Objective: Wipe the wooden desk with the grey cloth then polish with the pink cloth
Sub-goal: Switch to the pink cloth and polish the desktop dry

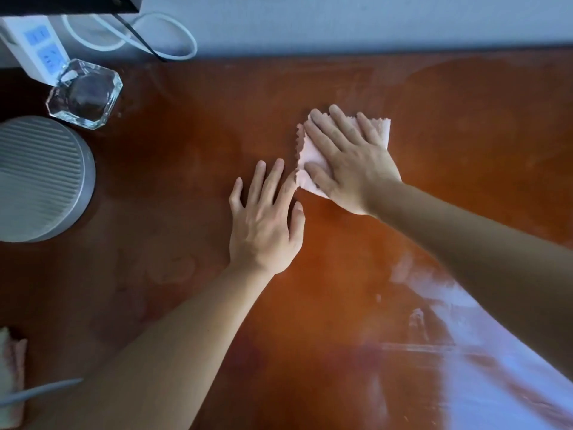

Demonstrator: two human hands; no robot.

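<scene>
The right hand (350, 162) lies flat on the pink cloth (310, 156), its fingers (325, 135) straight and slightly spread, pressing the cloth onto the wooden bench (192, 144) near the middle of the view. The cloth is folded, with a pinked zigzag edge showing to the left of the hand and another corner poking out past the fingers at the far side. The left hand (266, 218) rests palm-down on the bare wood just beside the cloth, fingers straight and fanned apart; its forefinger tip reaches the cloth's near left corner.

At the far left stand a clear faceted glass ashtray (83, 94), a white power strip (34, 48) with a looped white cable (173, 35), and a round grey ribbed device (40, 178). A pale crumpled cloth (11, 373) sits at the lower left edge. Light glares off the bench at lower right.
</scene>
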